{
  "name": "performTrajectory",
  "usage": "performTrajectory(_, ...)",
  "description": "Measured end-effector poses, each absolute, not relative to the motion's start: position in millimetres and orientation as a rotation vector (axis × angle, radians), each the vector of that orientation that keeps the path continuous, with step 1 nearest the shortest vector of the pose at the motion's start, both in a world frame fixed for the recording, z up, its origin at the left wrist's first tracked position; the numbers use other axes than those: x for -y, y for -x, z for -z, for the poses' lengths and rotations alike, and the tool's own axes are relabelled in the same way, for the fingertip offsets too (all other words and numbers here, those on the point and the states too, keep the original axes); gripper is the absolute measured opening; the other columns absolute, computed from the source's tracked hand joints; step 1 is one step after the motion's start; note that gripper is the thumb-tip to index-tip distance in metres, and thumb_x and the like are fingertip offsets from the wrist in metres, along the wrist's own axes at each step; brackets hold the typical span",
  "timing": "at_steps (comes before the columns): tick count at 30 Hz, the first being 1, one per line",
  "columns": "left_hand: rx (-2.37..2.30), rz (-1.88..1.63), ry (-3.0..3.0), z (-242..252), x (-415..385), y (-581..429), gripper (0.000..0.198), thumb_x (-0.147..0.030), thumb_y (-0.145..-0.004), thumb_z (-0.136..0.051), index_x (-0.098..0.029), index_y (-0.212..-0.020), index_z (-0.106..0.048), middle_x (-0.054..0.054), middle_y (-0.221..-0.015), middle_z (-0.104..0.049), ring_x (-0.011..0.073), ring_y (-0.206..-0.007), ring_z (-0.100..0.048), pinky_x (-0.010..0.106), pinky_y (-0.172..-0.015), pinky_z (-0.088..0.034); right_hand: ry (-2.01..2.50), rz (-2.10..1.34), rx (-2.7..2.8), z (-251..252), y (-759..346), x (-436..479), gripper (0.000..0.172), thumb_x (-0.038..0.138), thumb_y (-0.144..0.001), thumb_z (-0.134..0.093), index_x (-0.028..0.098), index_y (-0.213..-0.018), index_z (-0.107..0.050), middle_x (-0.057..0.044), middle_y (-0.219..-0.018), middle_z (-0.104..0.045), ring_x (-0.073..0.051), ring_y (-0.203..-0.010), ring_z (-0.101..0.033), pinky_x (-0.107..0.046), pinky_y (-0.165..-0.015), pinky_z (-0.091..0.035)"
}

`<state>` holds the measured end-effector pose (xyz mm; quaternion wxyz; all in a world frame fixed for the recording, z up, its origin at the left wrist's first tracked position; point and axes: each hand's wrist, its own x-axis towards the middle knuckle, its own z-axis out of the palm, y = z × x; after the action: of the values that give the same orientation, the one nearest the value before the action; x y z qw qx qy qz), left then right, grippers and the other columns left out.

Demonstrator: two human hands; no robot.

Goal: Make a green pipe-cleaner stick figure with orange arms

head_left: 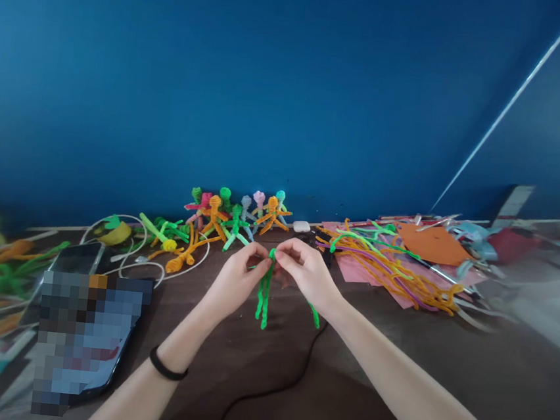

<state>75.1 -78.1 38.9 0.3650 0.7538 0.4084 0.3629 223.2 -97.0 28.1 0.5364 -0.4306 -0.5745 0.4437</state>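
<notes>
Between my two hands, above the middle of the dark table, is a green pipe-cleaner figure (263,301) with twisted legs hanging down. My left hand (239,275) pinches it near its top, thumb against fingers. From the other side my right hand (306,272) pinches the same spot, and a green strand comes out below its palm. The fingertips of both hands nearly meet and hide part of the figure. Behind them, against the blue wall, stand several finished-looking pipe-cleaner figures (215,212) in orange, green, pink and blue.
To the right lies a heap of loose pipe cleaners (402,281) on pink paper, with an orange sheet (432,244). A tablet-like device (93,344) with a blurred-out screen rests at left, near a white cable (128,267). A black cord (277,390) crosses the table's front.
</notes>
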Motion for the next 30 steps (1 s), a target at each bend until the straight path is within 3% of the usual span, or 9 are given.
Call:
performTrajectory(4,-1.106,-0.979,-2.052,-38,79,-76,0.008,-0.025,-0.078,-0.047,-0.018,-0.076,-0.051,-0.002,-0.070,-0.055,0.0118,-0.064,-0.050,0.024,-0.060,-0.038,1.096,-0.896,1.431,-28,-222,97,0.015,0.032,-0.075,-0.056,0.018,-0.076,-0.053,0.000,-0.067,-0.055,-0.011,-0.059,-0.052,-0.022,-0.050,-0.042)
performTrajectory(24,-1.170,-0.988,-1.969,-46,82,-75,0.015,-0.031,-0.074,-0.053,-0.018,-0.068,-0.056,-0.001,-0.061,-0.055,0.0117,-0.057,-0.048,0.023,-0.054,-0.036,1.144,-0.757,1.509,-32,-226,101,0.006,0.024,-0.074,-0.051,0.018,-0.077,-0.051,0.002,-0.059,-0.052,-0.010,-0.051,-0.048,-0.023,-0.050,-0.038)
performTrajectory(30,-1.094,-0.903,-1.945,-53,85,-76,0.018,-0.033,-0.076,-0.051,-0.018,-0.067,-0.054,-0.004,-0.054,-0.044,0.0101,-0.052,-0.040,0.022,-0.048,-0.031,1.188,-0.596,1.548,-37,-227,104,0.003,0.021,-0.073,-0.051,0.018,-0.073,-0.051,0.001,-0.062,-0.055,-0.012,-0.055,-0.052,-0.025,-0.055,-0.041)
